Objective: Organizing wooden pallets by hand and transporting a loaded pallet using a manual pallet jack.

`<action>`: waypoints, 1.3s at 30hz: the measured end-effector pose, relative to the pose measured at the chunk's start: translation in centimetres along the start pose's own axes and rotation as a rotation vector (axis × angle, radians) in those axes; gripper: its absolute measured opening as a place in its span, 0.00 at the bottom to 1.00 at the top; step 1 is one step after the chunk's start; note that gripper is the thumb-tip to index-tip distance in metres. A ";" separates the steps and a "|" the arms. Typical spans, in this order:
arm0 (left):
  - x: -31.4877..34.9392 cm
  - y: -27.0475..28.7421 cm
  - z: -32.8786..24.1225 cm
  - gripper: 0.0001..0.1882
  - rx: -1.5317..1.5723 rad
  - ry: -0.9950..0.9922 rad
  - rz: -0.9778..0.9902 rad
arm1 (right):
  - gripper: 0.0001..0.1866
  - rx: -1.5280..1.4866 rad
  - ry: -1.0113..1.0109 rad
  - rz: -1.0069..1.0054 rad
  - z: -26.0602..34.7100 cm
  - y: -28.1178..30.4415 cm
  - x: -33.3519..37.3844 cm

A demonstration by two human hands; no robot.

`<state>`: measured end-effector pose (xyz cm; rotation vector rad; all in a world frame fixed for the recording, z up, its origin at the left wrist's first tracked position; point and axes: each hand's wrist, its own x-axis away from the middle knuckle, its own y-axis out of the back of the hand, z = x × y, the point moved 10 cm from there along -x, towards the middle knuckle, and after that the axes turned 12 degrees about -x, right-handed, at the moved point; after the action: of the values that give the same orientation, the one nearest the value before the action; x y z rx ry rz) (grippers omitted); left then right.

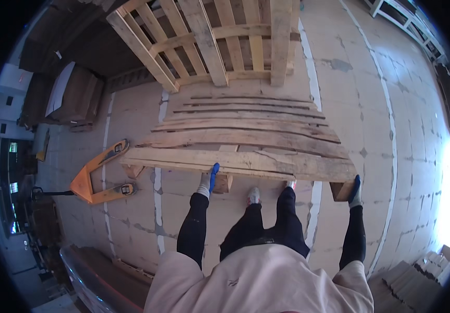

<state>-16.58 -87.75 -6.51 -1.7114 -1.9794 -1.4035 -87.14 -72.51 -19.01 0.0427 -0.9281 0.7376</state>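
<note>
A worn wooden pallet (183,157) lies in front of me, its near edge apparently tipped up off the floor, with blocks showing below it. My left hand (212,180), in a white glove with blue coating, is closed on the near board left of the pallet's middle. At the near right corner, my right hand (357,192), gloved alike, is closed against the board's end and the block there. The fingers of both hands are partly hidden by the wood. My feet stand just behind the near edge.
To the left is an orange pallet jack (83,182), its fork tips near the pallet's left end. Another wooden pallet (206,41) stands upright beyond. Brown boxes (76,96) are at far left. A wrapped stack (105,281) sits behind left, stacked cardboard (407,287) behind right.
</note>
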 end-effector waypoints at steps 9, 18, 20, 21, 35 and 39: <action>-1.6 -1.6 2.3 0.27 -0.025 0.001 0.052 | 0.27 0.019 -0.010 -0.025 -4.4 5.4 1.4; -6.1 -0.1 5.8 0.29 -0.161 -0.037 0.063 | 0.22 0.112 0.110 -0.097 -2.7 2.7 6.0; -6.4 -0.2 4.3 0.30 -0.139 -0.029 0.086 | 0.23 0.121 0.108 -0.147 -2.4 2.5 7.4; -6.6 -0.2 3.6 0.30 -0.154 -0.023 0.085 | 0.23 0.107 0.083 -0.164 -2.1 2.0 8.1; -14.8 -5.8 -16.0 0.33 -0.518 -0.085 0.371 | 0.38 -0.099 0.158 -0.635 -3.0 2.0 21.2; -20.2 -5.5 -14.8 0.30 -0.690 -0.209 0.449 | 0.42 -0.337 0.262 -0.694 -6.8 -1.8 30.7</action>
<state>-20.97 -111.63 -14.62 -2.4638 -1.0962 -1.9008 -69.71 -54.41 -0.02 -0.0284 -0.7065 -0.0612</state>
